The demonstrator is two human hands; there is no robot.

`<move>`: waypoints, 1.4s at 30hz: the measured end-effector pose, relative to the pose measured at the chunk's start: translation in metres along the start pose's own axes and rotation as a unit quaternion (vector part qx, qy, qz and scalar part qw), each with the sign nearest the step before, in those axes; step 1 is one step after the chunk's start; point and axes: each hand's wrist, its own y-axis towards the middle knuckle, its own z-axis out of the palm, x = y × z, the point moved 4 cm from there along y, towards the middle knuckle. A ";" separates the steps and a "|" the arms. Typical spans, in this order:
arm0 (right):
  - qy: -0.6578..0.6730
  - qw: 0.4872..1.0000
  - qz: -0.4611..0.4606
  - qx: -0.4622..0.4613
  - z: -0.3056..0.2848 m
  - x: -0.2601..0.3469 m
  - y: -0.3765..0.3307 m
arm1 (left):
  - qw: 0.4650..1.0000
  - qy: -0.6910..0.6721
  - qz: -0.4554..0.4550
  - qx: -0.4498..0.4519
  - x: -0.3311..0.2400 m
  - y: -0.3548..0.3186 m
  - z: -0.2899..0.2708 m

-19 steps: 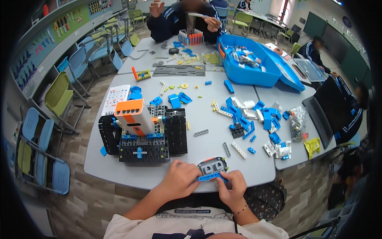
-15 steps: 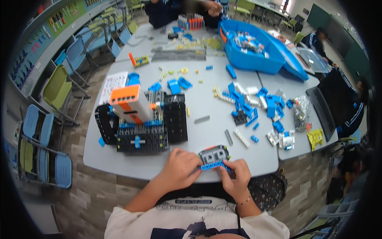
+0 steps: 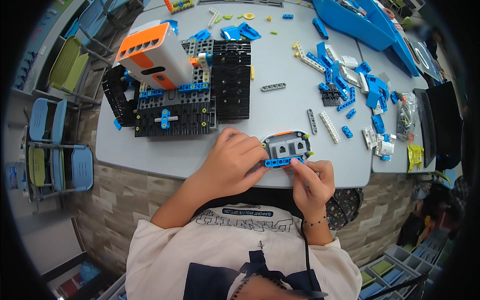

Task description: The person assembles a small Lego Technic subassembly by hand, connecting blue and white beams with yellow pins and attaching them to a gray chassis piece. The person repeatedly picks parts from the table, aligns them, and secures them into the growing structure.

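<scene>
My left hand pinches the left end of a rounded grey electronic module with two square sockets, an orange strip on its far side and yellow-green pins at its sides. A blue perforated beam lies along the module's near edge. Thumb and fingers of my right hand close on the right end of that beam and module. Left of my hands stands a tracked model with black treads and a tall white-and-orange block on top. How far the beam is seated on its pins cannot be made out.
Right of the module lie a grey beam, a white beam and a pile of blue and white parts. Farther right are a clear bag of parts, a yellow packet and a dark laptop. A blue bin stands behind.
The view has tipped down and closer, so the table items sit higher in the picture. Both hands keep their hold on the module and blue beam, with only slight finger shifts.
</scene>
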 end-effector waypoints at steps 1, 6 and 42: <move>-0.003 1.000 0.000 0.003 -0.001 0.000 -0.001 | 1.000 -0.003 -0.003 -0.001 0.000 0.000 0.001; -0.010 1.000 0.006 0.015 -0.002 -0.001 -0.004 | 1.000 0.000 -0.004 0.006 0.001 -0.001 0.002; -0.281 0.924 0.229 -0.119 -0.087 -0.090 0.008 | 0.999 0.046 -0.026 -0.011 -0.004 0.001 0.000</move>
